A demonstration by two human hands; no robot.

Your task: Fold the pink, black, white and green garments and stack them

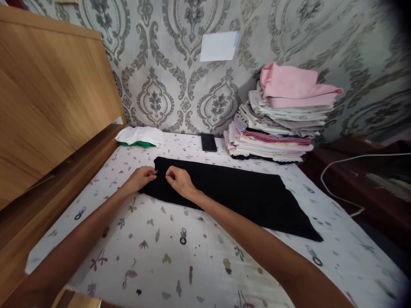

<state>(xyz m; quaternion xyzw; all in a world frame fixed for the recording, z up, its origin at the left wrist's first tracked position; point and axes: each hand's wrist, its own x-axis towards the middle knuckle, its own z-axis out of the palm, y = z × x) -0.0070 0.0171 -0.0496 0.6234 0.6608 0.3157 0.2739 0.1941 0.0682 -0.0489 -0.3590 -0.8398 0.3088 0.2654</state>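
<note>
A black garment (237, 188), folded into a long strip, lies flat across the patterned bed sheet. It narrows to a point at its near right corner. My left hand (141, 179) is at the garment's left end, its thumb and fingers drawn together in a pinch. Just to the right, my right hand (182, 180) is over the cloth with its fingers also pinched together. Whatever lies between the fingertips of either hand is too small to make out. My right forearm crosses in front of the garment's near edge and hides part of it.
A tall stack of folded clothes (272, 124), with a pink piece (292, 83) on top, stands at the back right. A black phone (208, 142) lies beside it. White folded cloth (139, 136) over green is at the back left, near a wooden panel (54, 85). A white cable (330, 188) hangs at right.
</note>
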